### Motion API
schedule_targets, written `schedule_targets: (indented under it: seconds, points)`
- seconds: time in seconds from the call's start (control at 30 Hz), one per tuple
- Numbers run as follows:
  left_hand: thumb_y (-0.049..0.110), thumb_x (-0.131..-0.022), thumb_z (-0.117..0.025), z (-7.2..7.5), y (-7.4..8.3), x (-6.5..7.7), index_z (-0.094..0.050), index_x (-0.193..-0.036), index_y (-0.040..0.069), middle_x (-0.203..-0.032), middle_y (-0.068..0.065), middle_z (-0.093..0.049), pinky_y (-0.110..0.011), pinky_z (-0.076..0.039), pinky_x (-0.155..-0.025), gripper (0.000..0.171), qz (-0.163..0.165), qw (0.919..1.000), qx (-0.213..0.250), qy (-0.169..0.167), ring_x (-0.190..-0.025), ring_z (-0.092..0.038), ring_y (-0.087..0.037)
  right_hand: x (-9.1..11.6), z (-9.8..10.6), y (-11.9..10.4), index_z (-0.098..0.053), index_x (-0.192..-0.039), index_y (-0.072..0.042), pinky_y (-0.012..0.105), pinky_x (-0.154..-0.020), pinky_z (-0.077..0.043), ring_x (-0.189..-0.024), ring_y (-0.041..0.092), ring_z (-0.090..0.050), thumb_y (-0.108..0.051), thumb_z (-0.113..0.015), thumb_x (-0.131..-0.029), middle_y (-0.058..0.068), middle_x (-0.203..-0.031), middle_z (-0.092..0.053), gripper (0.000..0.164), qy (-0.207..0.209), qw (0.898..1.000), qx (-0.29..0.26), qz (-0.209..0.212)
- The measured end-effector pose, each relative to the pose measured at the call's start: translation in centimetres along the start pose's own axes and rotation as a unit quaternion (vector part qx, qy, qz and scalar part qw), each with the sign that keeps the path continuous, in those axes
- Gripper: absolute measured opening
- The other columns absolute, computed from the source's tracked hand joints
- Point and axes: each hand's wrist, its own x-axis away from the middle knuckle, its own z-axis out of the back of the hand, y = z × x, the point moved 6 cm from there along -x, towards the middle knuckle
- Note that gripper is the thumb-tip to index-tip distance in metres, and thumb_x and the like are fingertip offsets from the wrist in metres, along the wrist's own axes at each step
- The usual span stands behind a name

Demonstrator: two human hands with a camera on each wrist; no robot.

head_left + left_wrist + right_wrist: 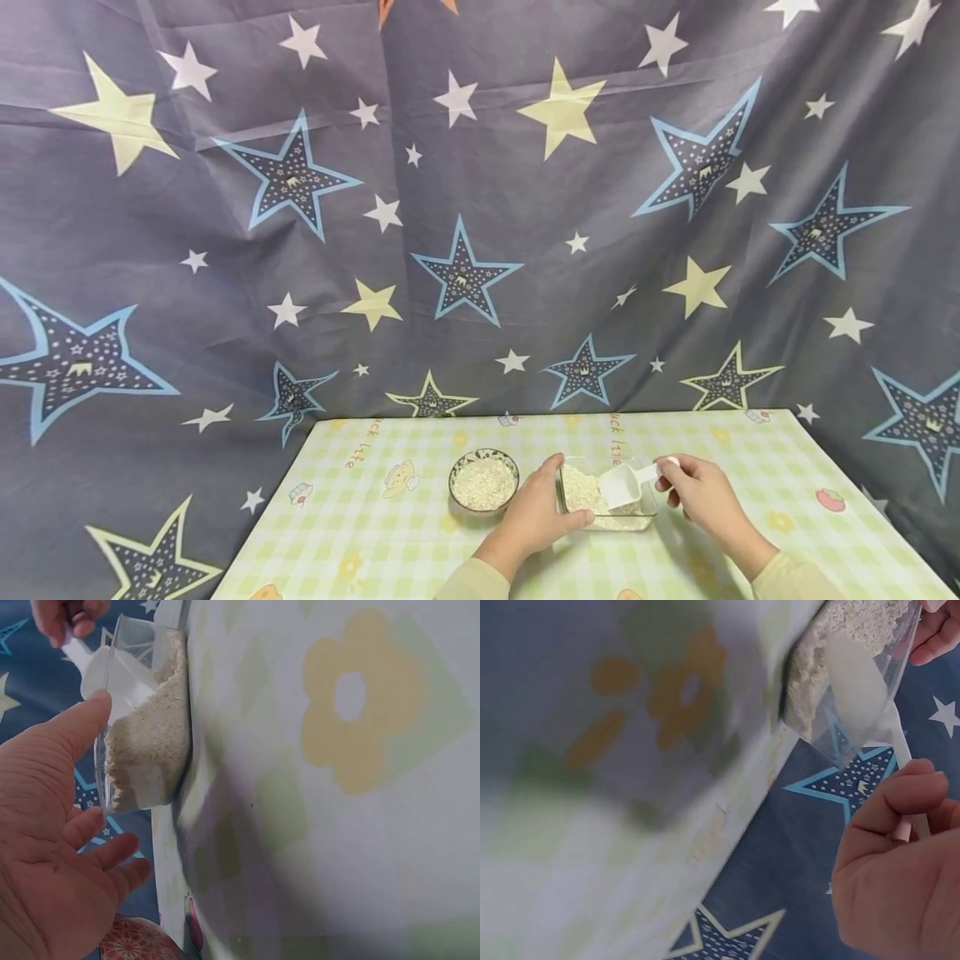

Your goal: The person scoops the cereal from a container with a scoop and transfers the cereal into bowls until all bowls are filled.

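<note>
A clear rectangular glass container (618,522) filled with pale oat flakes (146,739) sits on the table. My left hand (536,508) holds its left end, thumb at the near rim and the other fingers around the far side. My right hand (697,493) pinches the handle of a white scoop (621,487) from the container's right. The scoop's cup is tilted inside the container, down at the oats; its inside is partly hidden. In the right wrist view the curled fingers (900,799) grip the handle just outside the glass wall.
A patterned bowl (452,487) of the same flakes stands left of the container, close to my left hand. A green checked cloth (352,508) covers the table. Behind the table's back edge hangs a dark curtain (480,358) with stars.
</note>
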Motion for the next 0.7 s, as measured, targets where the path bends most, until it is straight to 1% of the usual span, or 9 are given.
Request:
schedule_targets:
  seconds: [0.07,0.17,0.23,0.33,0.47,0.57,0.7]
  points:
    - [0.051,-0.086,-0.088,0.0,0.0,0.0,-0.034,-0.167,0.013,-0.169,-0.011,-0.045,-0.059,-0.045,-0.122,0.104,0.006,1.0,0.005,-0.002,-0.151,-0.049,-0.039,-0.2,-0.3,0.7,-0.066,-0.133,0.006,0.026,-0.048,-0.045,-0.064,0.011,-0.06,-0.023,-0.054,-0.11,-0.004,-0.08,-0.071,0.039,-0.004,0.999,-0.03,-0.025]
    - [0.05,-0.085,-0.089,0.0,0.0,0.0,-0.035,-0.166,0.014,-0.168,-0.011,-0.047,-0.059,-0.046,-0.122,0.104,0.011,0.9999,0.008,-0.003,-0.151,-0.05,-0.038,-0.4,-0.8,1.6,-0.061,-0.138,0.009,0.024,-0.049,-0.044,-0.063,0.009,-0.059,-0.021,-0.051,-0.111,-0.007,-0.078,-0.07,0.042,-0.009,0.995,-0.079,-0.054]
    - [0.05,-0.084,-0.09,0.0,0.0,-0.1,-0.036,-0.166,0.014,-0.167,-0.011,-0.049,-0.06,-0.047,-0.121,0.104,0.012,0.9999,0.008,-0.001,-0.15,-0.051,-0.039,-0.5,-1.2,2.0,-0.058,-0.139,0.008,0.023,-0.049,-0.043,-0.062,0.008,-0.058,-0.021,-0.05,-0.112,-0.008,-0.078,-0.07,0.041,-0.01,0.992,-0.108,-0.068]
    - [0.05,-0.083,-0.091,0.0,-0.1,-0.1,-0.037,-0.165,0.014,-0.165,-0.011,-0.051,-0.06,-0.047,-0.12,0.105,0.013,0.9999,0.008,0.003,-0.149,-0.052,-0.039,-0.7,-1.6,2.2,-0.059,-0.136,0.007,0.022,-0.049,-0.043,-0.061,0.006,-0.058,-0.022,-0.049,-0.111,-0.01,-0.078,-0.07,0.039,-0.007,0.988,-0.131,-0.077]
    - [0.049,-0.082,-0.091,0.1,-0.1,-0.2,-0.038,-0.165,0.014,-0.164,-0.01,-0.052,-0.06,-0.048,-0.12,0.104,0.013,0.9999,0.009,0.006,-0.148,-0.053,-0.039,-0.7,-2.2,2.1,-0.06,-0.132,0.006,0.022,-0.051,-0.044,-0.061,0.005,-0.059,-0.023,-0.05,-0.111,-0.009,-0.079,-0.071,0.037,-0.015,0.988,-0.135,-0.075]
    - [0.048,-0.082,-0.091,0.1,0.0,-0.2,-0.038,-0.164,0.013,-0.163,-0.01,-0.053,-0.059,-0.048,-0.119,0.104,0.01,0.9999,0.008,0.01,-0.147,-0.054,-0.039,-0.6,-2.7,1.9,-0.059,-0.134,0.008,0.022,-0.05,-0.042,-0.06,0.006,-0.06,-0.025,-0.049,-0.112,-0.007,-0.083,-0.073,0.041,-0.031,0.989,-0.126,-0.074]
    - [0.048,-0.082,-0.092,0.2,0.0,-0.2,-0.039,-0.164,0.013,-0.163,-0.009,-0.053,-0.058,-0.048,-0.12,0.104,0.007,0.9998,0.01,0.016,-0.147,-0.054,-0.038,-0.3,-3.3,1.6,-0.06,-0.136,0.011,0.021,-0.046,-0.037,-0.058,0.006,-0.06,-0.025,-0.05,-0.112,-0.005,-0.085,-0.076,0.044,-0.045,0.989,-0.12,-0.076]
